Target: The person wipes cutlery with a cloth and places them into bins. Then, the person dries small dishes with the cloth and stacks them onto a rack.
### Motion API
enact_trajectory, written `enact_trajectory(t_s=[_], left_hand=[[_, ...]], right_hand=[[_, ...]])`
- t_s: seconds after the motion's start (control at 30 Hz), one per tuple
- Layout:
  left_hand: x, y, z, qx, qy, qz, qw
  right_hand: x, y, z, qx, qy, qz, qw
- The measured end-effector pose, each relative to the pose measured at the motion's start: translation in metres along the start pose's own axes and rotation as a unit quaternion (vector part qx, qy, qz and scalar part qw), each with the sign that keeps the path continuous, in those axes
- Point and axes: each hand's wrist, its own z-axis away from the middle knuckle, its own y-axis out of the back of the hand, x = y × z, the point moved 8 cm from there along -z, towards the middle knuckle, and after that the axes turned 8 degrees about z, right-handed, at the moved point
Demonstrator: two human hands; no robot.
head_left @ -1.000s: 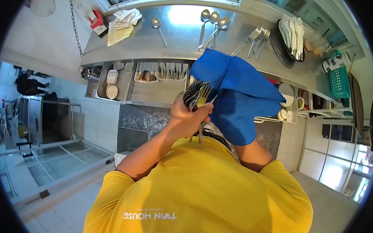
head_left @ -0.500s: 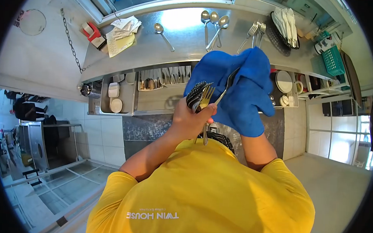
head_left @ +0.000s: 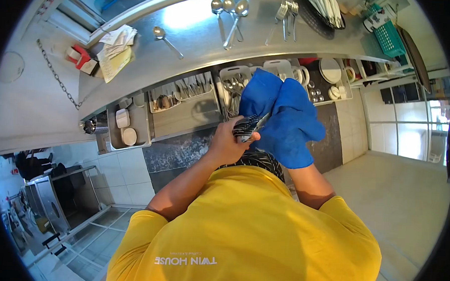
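My left hand [head_left: 226, 143] is closed around a bundle of forks [head_left: 245, 126], their tines fanned out above my thumb. My right hand is wrapped in a blue cloth [head_left: 291, 131], which hides its fingers. The cloth presses against the bundle's right side, where a shiny strip of cutlery [head_left: 262, 122] shows between hand and cloth. On the steel counter [head_left: 189, 48] beyond lie three spoons [head_left: 231, 20] together, a single spoon [head_left: 166, 40] to the left and several forks [head_left: 288, 17] to the right.
Below the counter edge, open drawers hold cutlery [head_left: 182, 93], white dishes [head_left: 129, 136] and plates [head_left: 330, 71]. Paper slips [head_left: 117, 48] and a red box [head_left: 80, 59] sit at the counter's left. A dark basket of wrapped cutlery [head_left: 323, 14] and a green basket [head_left: 390, 39] stand right.
The view has turned and shifted, moving the counter up and left. The gold-looking fork and the long handle by the cloth no longer show; the cloth has drawn in closer to the bundle.
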Motion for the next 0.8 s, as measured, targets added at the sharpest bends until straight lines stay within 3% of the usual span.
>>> enact_trajectory(t_s=[0.03,0.1,0.13,0.2,0.27,0.33,0.4,0.47,0.5,0.6,0.8], left_hand=[[0.004,-0.002,-0.006,0.014,-0.066,-0.043,0.997],[0.0,-0.006,-0.018,0.036,-0.165,-0.081,0.982],[-0.013,-0.007,-0.026,0.033,-0.157,-0.079,0.984],[-0.017,-0.011,-0.039,0.073,-0.164,-0.217,0.959],[-0.027,-0.019,-0.05,0.099,-0.131,-0.228,0.96],[-0.029,-0.022,-0.056,0.178,-0.07,-0.194,0.962],[-0.06,-0.023,-0.076,0.2,-0.078,-0.162,0.963],[-0.128,-0.018,-0.085,0.226,0.174,0.028,0.958],[-0.131,-0.027,-0.091,0.197,0.14,0.146,0.959],[-0.142,-0.042,-0.091,0.205,0.219,0.377,0.876],[-0.131,-0.06,-0.096,0.21,0.213,0.362,0.883]], right_hand=[[-0.005,0.01,0.006,0.045,0.055,0.145,0.987],[0.001,0.018,0.02,0.054,0.059,0.199,0.977],[0.01,0.018,0.027,0.042,0.047,0.198,0.978],[0.035,0.017,0.038,-0.007,-0.001,0.159,0.987],[0.064,0.018,0.046,-0.069,-0.058,0.101,0.991],[0.1,0.022,0.054,-0.126,-0.127,0.05,0.983],[0.134,0.03,0.052,-0.154,-0.182,0.005,0.971],[0.169,0.039,0.036,-0.15,-0.217,-0.022,0.964],[0.184,0.044,0.023,-0.146,-0.225,-0.033,0.963],[0.217,0.053,-0.012,-0.157,-0.245,-0.072,0.954],[0.214,0.056,-0.039,-0.248,-0.247,-0.153,0.924]])
